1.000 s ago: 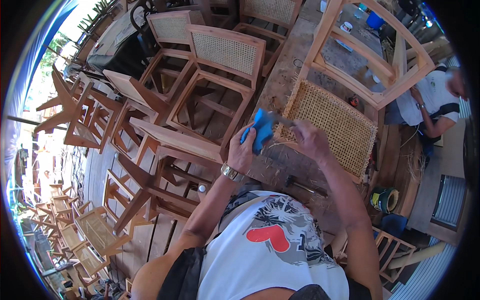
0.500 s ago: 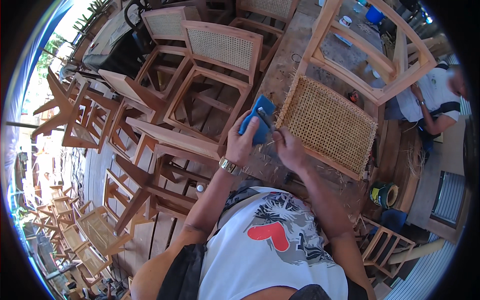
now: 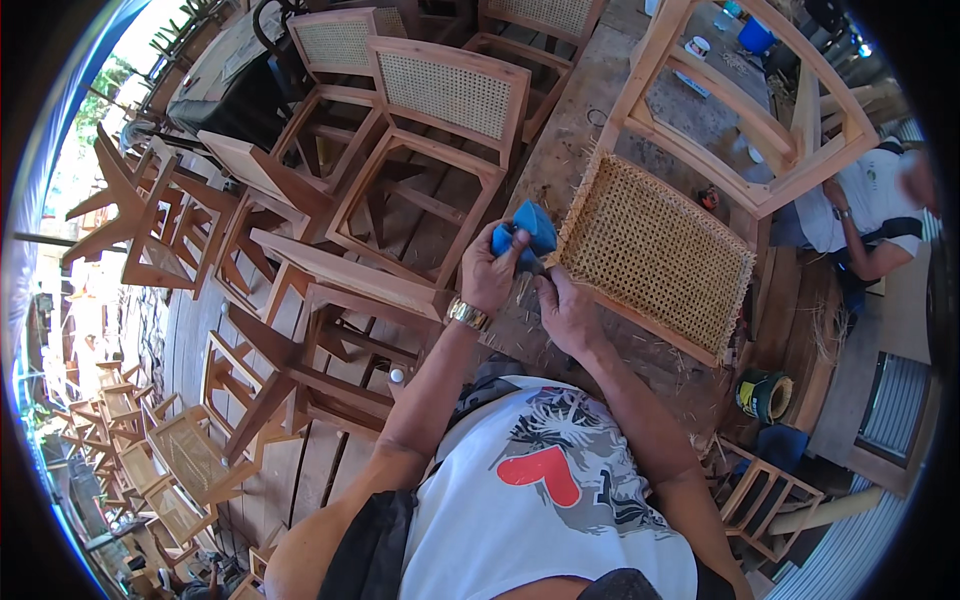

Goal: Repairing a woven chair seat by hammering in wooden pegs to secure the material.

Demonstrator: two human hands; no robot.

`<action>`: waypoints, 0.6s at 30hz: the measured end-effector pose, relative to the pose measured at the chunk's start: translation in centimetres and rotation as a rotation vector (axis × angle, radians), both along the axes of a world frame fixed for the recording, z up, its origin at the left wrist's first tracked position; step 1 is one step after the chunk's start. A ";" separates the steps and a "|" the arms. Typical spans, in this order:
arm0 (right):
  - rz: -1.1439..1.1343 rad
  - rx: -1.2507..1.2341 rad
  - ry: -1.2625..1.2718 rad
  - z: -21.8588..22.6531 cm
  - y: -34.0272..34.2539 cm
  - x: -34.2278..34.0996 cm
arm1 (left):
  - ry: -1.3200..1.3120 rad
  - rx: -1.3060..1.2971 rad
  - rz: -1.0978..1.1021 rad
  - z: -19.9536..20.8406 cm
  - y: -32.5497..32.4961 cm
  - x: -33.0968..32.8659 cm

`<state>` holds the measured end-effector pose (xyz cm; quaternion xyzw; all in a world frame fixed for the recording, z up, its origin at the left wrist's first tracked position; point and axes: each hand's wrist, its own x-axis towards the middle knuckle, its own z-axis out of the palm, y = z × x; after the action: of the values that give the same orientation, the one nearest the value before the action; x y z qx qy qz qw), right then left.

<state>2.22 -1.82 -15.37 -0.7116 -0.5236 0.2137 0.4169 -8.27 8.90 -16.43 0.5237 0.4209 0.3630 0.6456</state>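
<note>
My left hand [image 3: 487,272] is closed round a blue cloth or pad [image 3: 535,228], folded over so its upper part sticks up past the fingers. My right hand [image 3: 572,310], just right of it, is closed with the thumb up at the end of a narrow greyish metal tool [image 3: 541,268]. Most of that tool is hidden by the cloth and fingers, so its exact kind does not show. Close beyond my right hand lies a chair frame with a woven cane panel [image 3: 655,255], its cut cane ends fraying along the edges.
The chair frame rests on a worn worktable [image 3: 560,150] strewn with cane scraps. Cane-backed wooden chairs [image 3: 445,95] crowd the left side. A dark tub [image 3: 763,396] stands at the right, below a seated co-worker [image 3: 870,210]. A blue container [image 3: 755,35] sits at the far right.
The blue cloth, flatter before with the metal tool lying across it, is now folded round the tool. My left hand has turned slightly, and my right hand has shifted a little down and left.
</note>
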 end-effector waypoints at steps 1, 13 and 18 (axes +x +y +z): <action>0.000 -0.003 0.000 0.1 -0.1 0.1 | 0.127 0.049 0.072 0.1 0.3 0.5; -0.038 -0.280 0.331 2.5 -5.9 1.5 | 0.652 0.458 0.195 -3.6 10.2 -4.2; -0.096 -0.275 0.445 2.3 -6.1 2.7 | 0.446 0.393 -0.118 -0.6 5.5 -4.0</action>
<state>4.91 -7.96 -13.08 -0.7209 -0.3509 0.4140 0.4309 -12.29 14.38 -17.01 0.7289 0.4427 0.2754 0.4437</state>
